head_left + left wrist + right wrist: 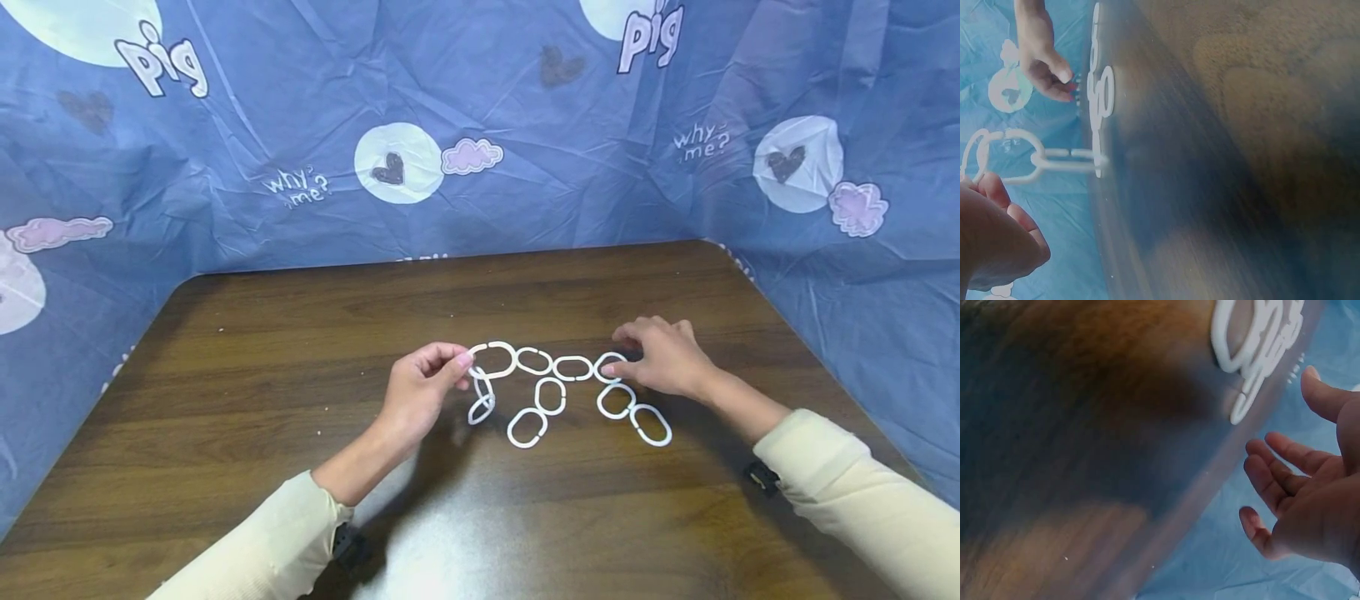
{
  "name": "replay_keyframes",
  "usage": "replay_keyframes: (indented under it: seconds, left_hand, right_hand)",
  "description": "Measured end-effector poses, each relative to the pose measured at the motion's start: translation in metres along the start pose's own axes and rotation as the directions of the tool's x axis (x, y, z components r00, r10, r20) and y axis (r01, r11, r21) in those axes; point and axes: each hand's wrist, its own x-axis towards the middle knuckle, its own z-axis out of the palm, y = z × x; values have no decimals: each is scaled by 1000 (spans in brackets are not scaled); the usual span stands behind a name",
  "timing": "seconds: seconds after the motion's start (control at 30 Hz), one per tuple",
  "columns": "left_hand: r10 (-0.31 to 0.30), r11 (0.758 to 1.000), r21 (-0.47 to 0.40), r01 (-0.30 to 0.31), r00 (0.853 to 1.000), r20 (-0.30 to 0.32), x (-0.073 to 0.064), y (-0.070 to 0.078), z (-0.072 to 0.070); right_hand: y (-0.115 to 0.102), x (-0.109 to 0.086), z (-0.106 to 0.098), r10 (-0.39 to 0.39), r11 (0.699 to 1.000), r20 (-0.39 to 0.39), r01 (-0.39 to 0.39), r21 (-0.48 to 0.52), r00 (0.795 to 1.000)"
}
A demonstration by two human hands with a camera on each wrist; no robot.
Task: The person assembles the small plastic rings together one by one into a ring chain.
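Note:
White oval plastic chain links are joined in a row with short side branches. With thumb and fingers, my left hand [420, 392] pinches the left end of the row, where a larger-looking link [514, 360] is raised off the table. Below that hand dangle two smaller-looking links [483, 392], also seen as a hanging link [1066, 165] in the left wrist view. My right hand [667, 358] hovers over the row's right end, thumb and fingers apart, holding nothing. One branch [551, 380] lies mid-row; another branch [669, 429] lies near the right hand.
A dark brown wooden table [262, 383] spreads beneath the hands, with a few tiny white specks. Blue printed cloth [480, 75] hangs behind and along both sides. Black wrist devices sit under the left sleeve [262, 533] and right sleeve [840, 467].

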Motion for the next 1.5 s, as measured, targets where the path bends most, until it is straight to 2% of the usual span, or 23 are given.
replay_keyframes:
  seconds: [0.17,0.47,0.83,1.2,1.37,1.43,1.5]
  left_hand:
    - [-1,1000,3,1,1000,2,0,-1,0]
    - [4,1000,2,-4,1000,1,0,-1,1]
    - [-6,1000,7,6,1000,4,0,-2,1]
    - [-20,1000,0,20,1000,8,0,-2,1]
    - [-16,1000,12,16,1000,11,0,-2,1]
    - [-16,1000,11,16,1000,12,0,-2,1]
    - [-16,1000,8,16,1000,9,0,-2,1]
  right_hand:
    - [-2,-1,9,12,994,5,-11,-109,1000]
    - [-10,0,18,50,974,14,-46,-223,999]
    - [-14,2,25,44,977,-48,-53,-208,998]
    - [-9,5,27,-7,973,-55,-6,-230,998]
    - [-4,8,26,-14,988,-88,0,-157,996]
    - [-4,10,23,-4,997,-98,-4,-73,995]
    - [-6,12,18,21,997,-86,-15,74,996]
